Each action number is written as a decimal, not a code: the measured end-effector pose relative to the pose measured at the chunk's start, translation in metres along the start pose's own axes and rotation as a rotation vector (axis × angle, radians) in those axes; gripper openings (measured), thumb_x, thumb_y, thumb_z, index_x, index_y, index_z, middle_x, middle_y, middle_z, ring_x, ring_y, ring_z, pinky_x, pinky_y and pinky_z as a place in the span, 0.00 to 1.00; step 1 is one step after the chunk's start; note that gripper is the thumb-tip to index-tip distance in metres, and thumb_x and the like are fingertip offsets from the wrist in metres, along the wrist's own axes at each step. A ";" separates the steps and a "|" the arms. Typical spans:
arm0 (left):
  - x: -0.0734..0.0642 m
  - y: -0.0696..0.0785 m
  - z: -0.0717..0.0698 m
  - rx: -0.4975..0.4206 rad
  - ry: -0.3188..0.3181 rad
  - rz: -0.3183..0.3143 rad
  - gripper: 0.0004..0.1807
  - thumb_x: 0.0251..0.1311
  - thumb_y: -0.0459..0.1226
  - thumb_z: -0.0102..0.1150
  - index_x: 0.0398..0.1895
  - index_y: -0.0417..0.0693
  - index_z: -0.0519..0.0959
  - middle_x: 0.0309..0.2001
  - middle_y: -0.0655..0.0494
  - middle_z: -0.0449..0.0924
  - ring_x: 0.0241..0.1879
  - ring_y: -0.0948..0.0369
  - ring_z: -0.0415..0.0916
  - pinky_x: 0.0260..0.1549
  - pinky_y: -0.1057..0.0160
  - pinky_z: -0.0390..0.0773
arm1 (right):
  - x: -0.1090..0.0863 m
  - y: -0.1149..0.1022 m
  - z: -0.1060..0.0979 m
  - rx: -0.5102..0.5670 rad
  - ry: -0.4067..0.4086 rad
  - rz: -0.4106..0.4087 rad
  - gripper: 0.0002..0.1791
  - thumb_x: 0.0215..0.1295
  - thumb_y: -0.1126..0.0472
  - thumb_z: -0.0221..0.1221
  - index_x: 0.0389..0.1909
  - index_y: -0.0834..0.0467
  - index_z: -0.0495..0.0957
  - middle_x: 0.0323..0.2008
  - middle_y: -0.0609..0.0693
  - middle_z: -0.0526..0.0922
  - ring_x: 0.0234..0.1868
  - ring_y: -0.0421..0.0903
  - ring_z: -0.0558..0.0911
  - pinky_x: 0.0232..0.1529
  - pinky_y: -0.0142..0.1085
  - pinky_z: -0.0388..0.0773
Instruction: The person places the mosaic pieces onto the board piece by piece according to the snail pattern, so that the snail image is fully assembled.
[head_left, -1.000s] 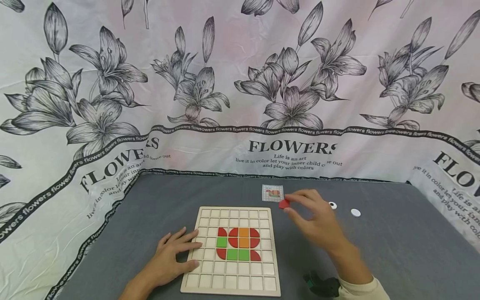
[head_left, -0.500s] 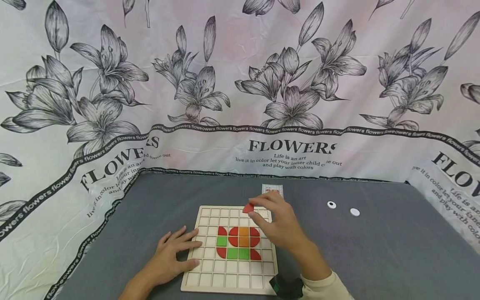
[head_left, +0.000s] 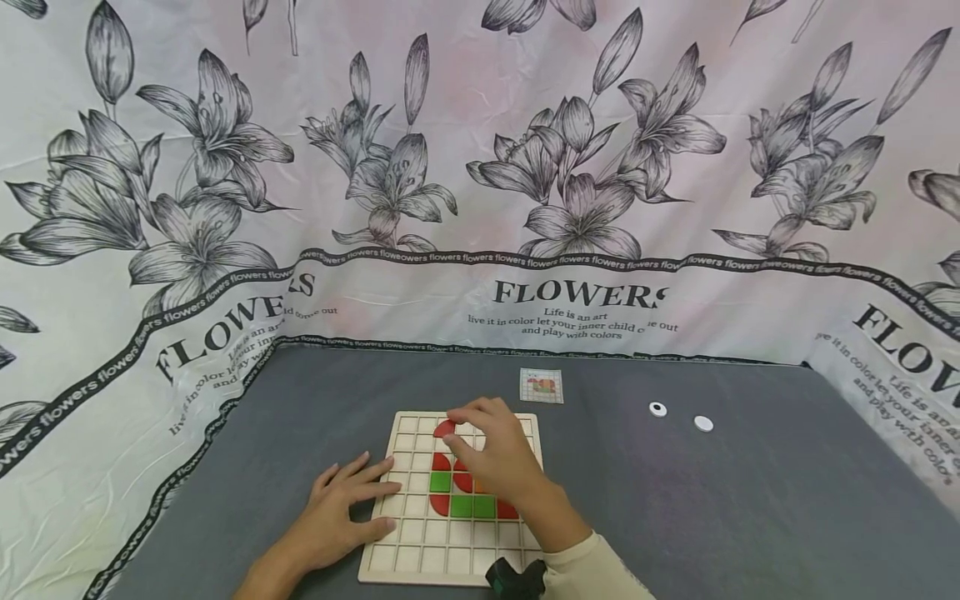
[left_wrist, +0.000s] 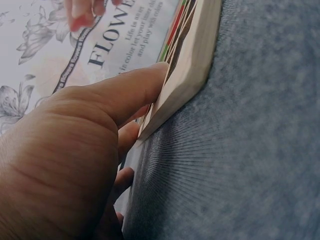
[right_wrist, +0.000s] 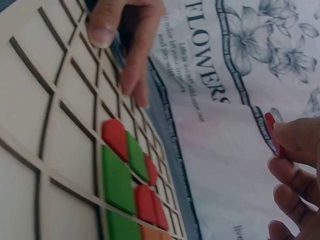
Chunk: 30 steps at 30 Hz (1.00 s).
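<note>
In the head view a pale wooden grid board (head_left: 416,558) lies on the table, holding several red quarter-round pieces, green square pieces (head_left: 463,506) and orange ones. Between thumb and index finger, my right hand (head_left: 501,462) pinches a red quarter-round piece (head_left: 444,429) over the board's far rows. The right wrist view shows this red piece (right_wrist: 273,136) held edge-on, raised off the board. My left hand (head_left: 330,523) rests with spread fingers on the board's left edge, and its thumb (left_wrist: 145,87) touches the rim in the left wrist view. The right forearm and hand hide some pieces.
Beyond the board lies a small printed card (head_left: 541,387) with a coloured grid picture. Two round white pieces sit to the right, one with a black dot (head_left: 657,409) and one plain (head_left: 703,423). A flower-printed curtain (head_left: 420,300) borders the grey table (head_left: 712,517).
My right hand has carried the red piece leftward, from beside the card to over the board's far rows, uncovering the card again. The left hand stays at the board's edge.
</note>
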<state>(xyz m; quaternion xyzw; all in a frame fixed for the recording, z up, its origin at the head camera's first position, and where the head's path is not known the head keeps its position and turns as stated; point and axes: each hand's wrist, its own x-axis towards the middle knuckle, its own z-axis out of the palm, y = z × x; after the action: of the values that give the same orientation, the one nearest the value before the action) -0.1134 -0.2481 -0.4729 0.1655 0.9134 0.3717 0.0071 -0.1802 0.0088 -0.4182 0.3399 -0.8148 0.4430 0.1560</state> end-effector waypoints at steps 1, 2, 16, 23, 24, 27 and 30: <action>0.000 0.000 0.000 0.005 0.002 -0.002 0.26 0.55 0.57 0.65 0.55 0.58 0.82 0.67 0.55 0.67 0.70 0.41 0.50 0.59 0.33 0.36 | 0.001 0.001 0.005 -0.011 -0.006 -0.004 0.14 0.58 0.63 0.69 0.45 0.59 0.84 0.40 0.46 0.80 0.42 0.45 0.74 0.40 0.41 0.76; 0.000 -0.001 0.000 0.010 0.005 -0.004 0.27 0.54 0.57 0.65 0.55 0.58 0.82 0.67 0.55 0.67 0.70 0.41 0.51 0.59 0.33 0.36 | 0.001 0.001 0.010 -0.022 -0.019 -0.006 0.13 0.58 0.63 0.68 0.45 0.60 0.84 0.40 0.47 0.80 0.42 0.46 0.74 0.40 0.41 0.76; -0.002 0.001 -0.001 0.026 0.018 0.018 0.25 0.55 0.56 0.66 0.55 0.58 0.82 0.66 0.55 0.68 0.69 0.41 0.52 0.58 0.32 0.38 | 0.006 0.006 0.053 -0.252 -0.225 0.135 0.12 0.61 0.57 0.66 0.44 0.56 0.86 0.38 0.44 0.82 0.45 0.46 0.75 0.46 0.46 0.73; -0.002 0.002 -0.002 0.021 0.018 0.022 0.25 0.55 0.56 0.66 0.55 0.58 0.82 0.66 0.55 0.68 0.69 0.41 0.52 0.59 0.32 0.38 | 0.005 0.008 0.060 -0.347 -0.264 0.156 0.11 0.59 0.57 0.66 0.43 0.54 0.86 0.38 0.44 0.81 0.40 0.45 0.74 0.43 0.41 0.73; -0.002 0.002 -0.002 0.020 0.021 0.024 0.25 0.55 0.56 0.66 0.54 0.58 0.82 0.66 0.55 0.68 0.69 0.41 0.52 0.58 0.32 0.38 | 0.004 0.008 0.061 -0.351 -0.271 0.161 0.11 0.60 0.57 0.66 0.43 0.54 0.86 0.39 0.44 0.81 0.40 0.45 0.74 0.43 0.41 0.73; -0.002 0.000 -0.001 0.030 0.022 0.030 0.25 0.55 0.56 0.66 0.55 0.59 0.82 0.67 0.55 0.68 0.69 0.41 0.53 0.58 0.32 0.39 | 0.003 0.009 0.062 -0.365 -0.275 0.168 0.12 0.59 0.57 0.66 0.44 0.54 0.86 0.40 0.46 0.80 0.40 0.45 0.73 0.43 0.40 0.73; -0.002 -0.001 0.000 0.034 0.026 0.029 0.25 0.55 0.56 0.66 0.54 0.59 0.83 0.66 0.55 0.68 0.69 0.41 0.53 0.59 0.33 0.39 | 0.002 0.010 0.062 -0.369 -0.271 0.164 0.12 0.59 0.57 0.66 0.45 0.54 0.86 0.41 0.47 0.80 0.40 0.46 0.74 0.43 0.40 0.73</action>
<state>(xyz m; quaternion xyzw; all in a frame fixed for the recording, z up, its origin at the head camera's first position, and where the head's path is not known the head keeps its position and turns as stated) -0.1119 -0.2490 -0.4736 0.1740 0.9171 0.3585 -0.0130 -0.1852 -0.0396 -0.4578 0.2946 -0.9203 0.2483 0.0682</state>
